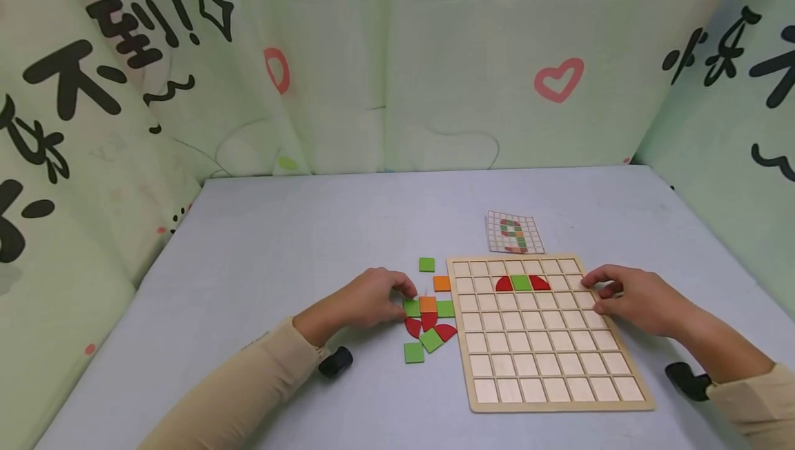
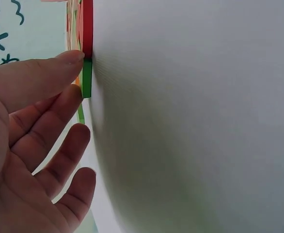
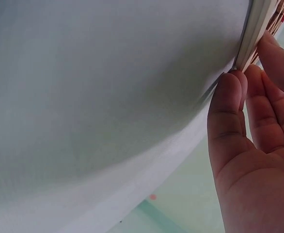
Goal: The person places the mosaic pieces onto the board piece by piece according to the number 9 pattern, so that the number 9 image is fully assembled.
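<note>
My left hand (image 1: 375, 296) pinches a green square tile (image 2: 86, 80) between thumb and forefinger, at the left end of a loose cluster of tiles. Around it lie an orange square (image 1: 428, 305), red quarter-round tiles (image 1: 445, 332) and more green squares (image 1: 413, 353). With its fingertips and thumb at the right rim, my right hand (image 1: 640, 298) touches a wooden grid board (image 1: 528, 407). Near the board's top, a green square (image 1: 521, 283) sits between two red quarter-round tiles (image 1: 540, 283).
Behind the board lies a pattern card (image 1: 514, 232) with a printed grid design. Another orange square (image 1: 442, 284) and a green square (image 1: 426, 265) lie left of the board. A printed curtain (image 1: 459, 91) encloses the white table (image 1: 310, 229) at the back and sides.
</note>
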`<state>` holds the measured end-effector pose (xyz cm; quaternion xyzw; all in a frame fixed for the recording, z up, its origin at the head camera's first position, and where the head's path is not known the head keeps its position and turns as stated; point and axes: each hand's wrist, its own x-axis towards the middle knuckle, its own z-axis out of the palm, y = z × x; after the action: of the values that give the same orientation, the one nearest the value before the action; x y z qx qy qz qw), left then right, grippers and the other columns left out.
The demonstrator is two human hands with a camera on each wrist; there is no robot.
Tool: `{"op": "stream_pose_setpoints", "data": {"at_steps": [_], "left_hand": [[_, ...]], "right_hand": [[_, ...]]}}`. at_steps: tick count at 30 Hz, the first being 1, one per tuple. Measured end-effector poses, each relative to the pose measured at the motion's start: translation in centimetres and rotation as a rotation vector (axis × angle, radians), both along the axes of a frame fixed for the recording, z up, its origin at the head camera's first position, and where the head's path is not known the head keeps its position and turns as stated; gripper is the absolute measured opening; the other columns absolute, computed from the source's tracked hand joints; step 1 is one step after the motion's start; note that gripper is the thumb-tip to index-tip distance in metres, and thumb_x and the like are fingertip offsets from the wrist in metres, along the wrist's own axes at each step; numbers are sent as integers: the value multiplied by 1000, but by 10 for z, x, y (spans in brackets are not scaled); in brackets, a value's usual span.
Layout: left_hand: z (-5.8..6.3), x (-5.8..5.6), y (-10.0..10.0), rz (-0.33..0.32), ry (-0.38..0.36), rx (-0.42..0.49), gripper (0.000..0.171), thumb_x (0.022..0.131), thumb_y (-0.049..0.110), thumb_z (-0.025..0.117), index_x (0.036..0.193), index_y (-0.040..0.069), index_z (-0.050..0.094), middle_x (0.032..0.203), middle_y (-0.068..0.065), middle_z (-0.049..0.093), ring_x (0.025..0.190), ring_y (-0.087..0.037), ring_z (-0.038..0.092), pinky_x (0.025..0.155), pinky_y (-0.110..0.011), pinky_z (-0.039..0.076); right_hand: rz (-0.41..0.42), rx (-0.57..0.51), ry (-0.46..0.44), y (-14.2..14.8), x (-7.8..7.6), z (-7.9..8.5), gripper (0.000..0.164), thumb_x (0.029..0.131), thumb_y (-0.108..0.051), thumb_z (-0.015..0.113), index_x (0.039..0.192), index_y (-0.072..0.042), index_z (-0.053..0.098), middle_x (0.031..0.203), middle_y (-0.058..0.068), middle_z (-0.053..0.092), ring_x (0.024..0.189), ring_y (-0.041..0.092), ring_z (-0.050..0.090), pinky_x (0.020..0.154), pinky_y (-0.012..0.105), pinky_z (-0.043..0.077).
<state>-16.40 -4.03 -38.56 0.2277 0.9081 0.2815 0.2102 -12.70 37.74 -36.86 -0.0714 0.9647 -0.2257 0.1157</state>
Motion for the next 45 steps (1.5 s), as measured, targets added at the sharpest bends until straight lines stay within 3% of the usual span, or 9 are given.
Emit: {"op": "stream_pose_setpoints", "data": {"at_steps": [31, 45], "left_hand": [[-5, -5, 2, 39, 34, -28, 27, 84, 10, 81, 107, 14, 70, 99, 5, 65, 98, -15, 56, 87, -28, 52], [-5, -7, 0, 53, 3, -2, 26, 84, 11, 82, 106, 14, 68, 98, 5, 65, 95, -15, 57, 88, -29, 51]], "right_hand": [[5, -1, -1, -1, 1, 1, 35, 86, -11, 76, 116, -1, 63, 102, 15, 67, 98, 37, 61, 75, 42, 48], [-5, -5, -10, -1, 1, 1, 35, 86, -11, 76, 117, -1, 63, 103, 17, 66, 99, 38, 60, 75, 43, 47]]}}
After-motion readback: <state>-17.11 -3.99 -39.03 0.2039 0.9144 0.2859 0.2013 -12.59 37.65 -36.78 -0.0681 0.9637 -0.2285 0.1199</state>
